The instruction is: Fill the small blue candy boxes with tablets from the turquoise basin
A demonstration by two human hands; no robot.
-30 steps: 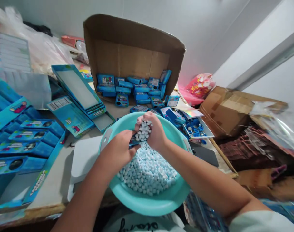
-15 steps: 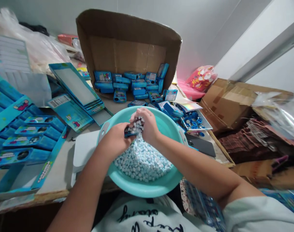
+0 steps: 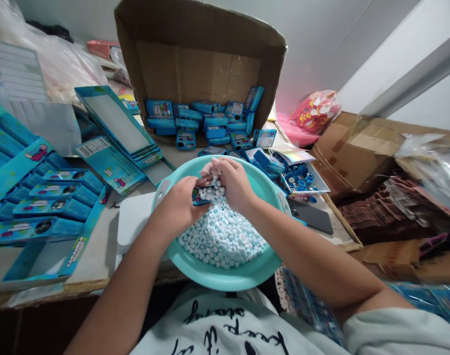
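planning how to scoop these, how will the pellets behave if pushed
The pellets look small and rounded, so they would probably roll easily. Heaped loose in the bowl, they would likely slide over one another.

The person wears a loose, pale mint-white shirt [image 3: 195, 323] with black, looping handwritten-style lettering [image 3: 232, 329] across the front, spread over more than one line. The right sleeve [image 3: 390, 328] is short, wide and plain, in the same pale cloth with soft folds. Both forearms, the left hand [image 3: 180, 204] and the right hand [image 3: 235, 183] are bare.
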